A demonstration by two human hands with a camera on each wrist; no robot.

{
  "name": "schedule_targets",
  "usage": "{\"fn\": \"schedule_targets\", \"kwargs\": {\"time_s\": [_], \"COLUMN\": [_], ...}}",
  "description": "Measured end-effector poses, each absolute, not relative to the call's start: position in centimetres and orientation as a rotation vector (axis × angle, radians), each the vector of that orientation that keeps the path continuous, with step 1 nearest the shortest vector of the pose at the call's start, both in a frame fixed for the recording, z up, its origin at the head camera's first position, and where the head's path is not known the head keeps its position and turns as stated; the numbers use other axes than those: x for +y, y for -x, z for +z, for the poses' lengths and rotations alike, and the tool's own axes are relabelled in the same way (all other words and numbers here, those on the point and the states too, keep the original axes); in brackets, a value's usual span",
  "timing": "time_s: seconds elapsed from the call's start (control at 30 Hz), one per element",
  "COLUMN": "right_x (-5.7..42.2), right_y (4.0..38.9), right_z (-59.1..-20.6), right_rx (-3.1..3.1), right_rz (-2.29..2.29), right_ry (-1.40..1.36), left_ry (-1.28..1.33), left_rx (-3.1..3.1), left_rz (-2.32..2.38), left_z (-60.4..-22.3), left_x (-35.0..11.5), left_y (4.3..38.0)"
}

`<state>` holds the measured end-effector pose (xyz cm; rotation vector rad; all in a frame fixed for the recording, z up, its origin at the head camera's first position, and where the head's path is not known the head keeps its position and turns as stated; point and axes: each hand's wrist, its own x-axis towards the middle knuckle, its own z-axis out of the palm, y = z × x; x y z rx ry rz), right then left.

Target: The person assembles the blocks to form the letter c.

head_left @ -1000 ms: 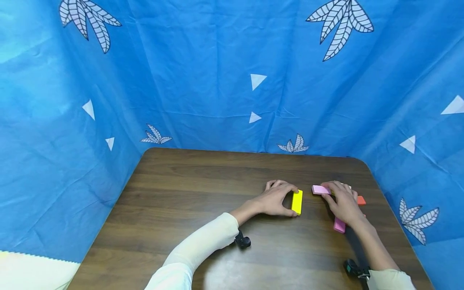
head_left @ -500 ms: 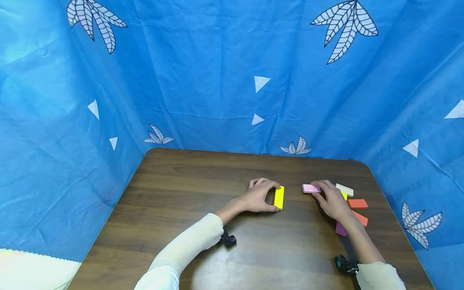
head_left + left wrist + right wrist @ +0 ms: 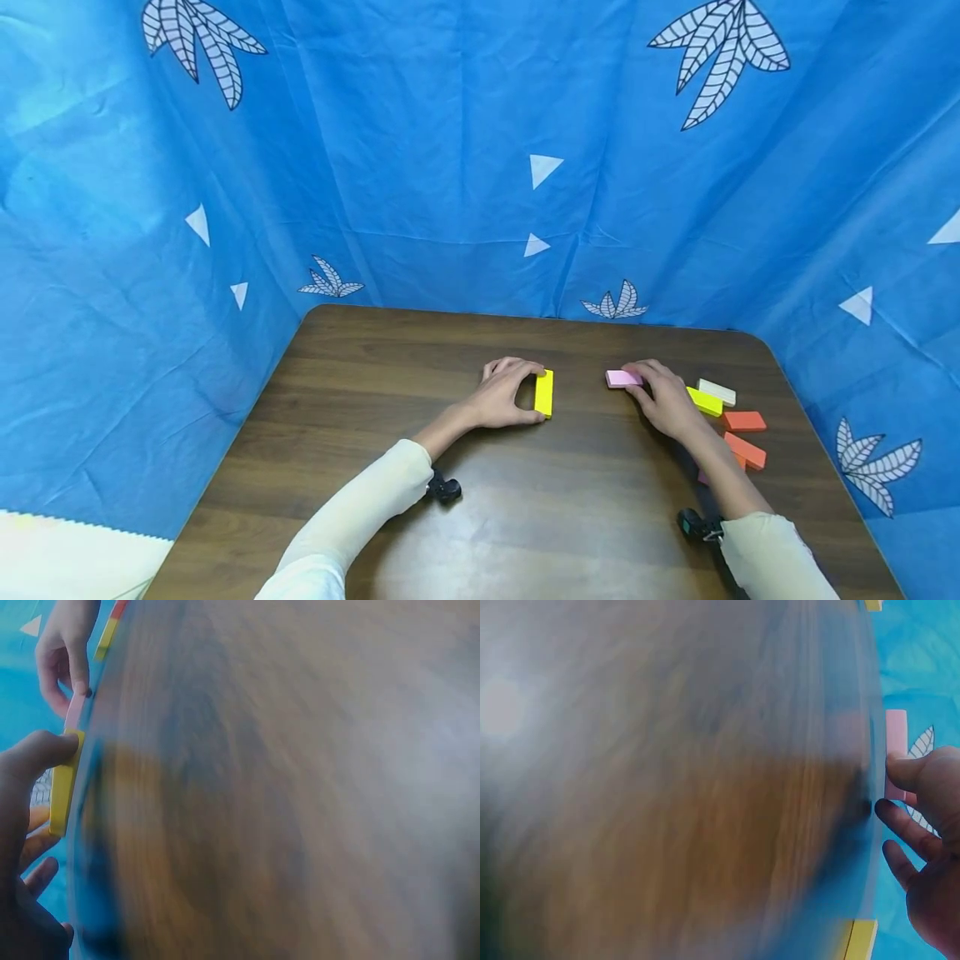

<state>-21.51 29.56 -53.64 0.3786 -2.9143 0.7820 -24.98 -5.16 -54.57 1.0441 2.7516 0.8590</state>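
Note:
My left hand [image 3: 501, 398] pinches a yellow rectangular block [image 3: 543, 394] by its two short ends, thumb at the near end and fingertips at the far end. In the left wrist view the same yellow block [image 3: 66, 784] spans between thumb and fingers. My right hand [image 3: 666, 402] pinches a light pink block [image 3: 623, 379] near its right end, so its left part sticks out toward the yellow one. The right wrist view shows the pink block [image 3: 895, 735] between thumb and fingers. A gap of bare wood separates the two blocks in the head view.
Right of my right hand lie a cream block [image 3: 717, 392], another yellow block [image 3: 705, 402] and orange blocks [image 3: 744, 422], with a purple one partly hidden under the forearm. The brown wooden table [image 3: 420, 350] ends at a blue patterned cloth [image 3: 420, 192].
Both hands have moved left across the table, the left with the yellow block and the right with the pink block. The loose blocks at the right have come out from behind the right hand.

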Motion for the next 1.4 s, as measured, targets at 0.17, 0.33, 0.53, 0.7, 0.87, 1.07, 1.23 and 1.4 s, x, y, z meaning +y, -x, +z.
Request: {"fn": "schedule_targets", "kwargs": {"time_s": [0.17, 0.33, 0.53, 0.7, 0.87, 1.07, 1.23, 1.4], "right_x": [28.6, 27.6, 26.8, 26.1, 25.1, 23.9, 23.0, 22.0], "right_y": [22.2, 22.9, 23.7, 23.8, 24.1, 24.9, 25.8, 26.5], "right_z": [-54.0, -54.2, -54.2, -54.7, -54.8, -54.7, -54.3, -53.9], "right_rx": [-2.93, -2.897, -2.89, -2.908, -2.892, -2.856, -2.85, -2.831], "right_rz": [0.771, 0.777, 0.794, 0.792, 0.803, 0.796, 0.792, 0.848], "right_ry": [-0.387, -0.434, -0.481, -0.496, -0.521, -0.57, -0.598, -0.643], "left_ry": [-1.022, -0.979, -0.967, -0.935, -0.922, -0.939, -0.933, -0.958], "left_rx": [2.756, 2.778, 2.799, 2.794, 2.807, 2.817, 2.824, 2.834], "left_rz": [0.873, 0.872, 0.864, 0.843, 0.831, 0.846, 0.821, 0.787], "left_z": [-54.8, -54.8, -55.0, -55.4, -55.8, -55.7, -55.2, -54.7], "left_x": [-6.8, -8.4, -9.7, -10.5, -11.5, -12.5, -13.1, -13.7], "left_y": [25.0, 25.1, 25.1, 24.4, 24.1, 24.1, 24.3, 24.5]}}
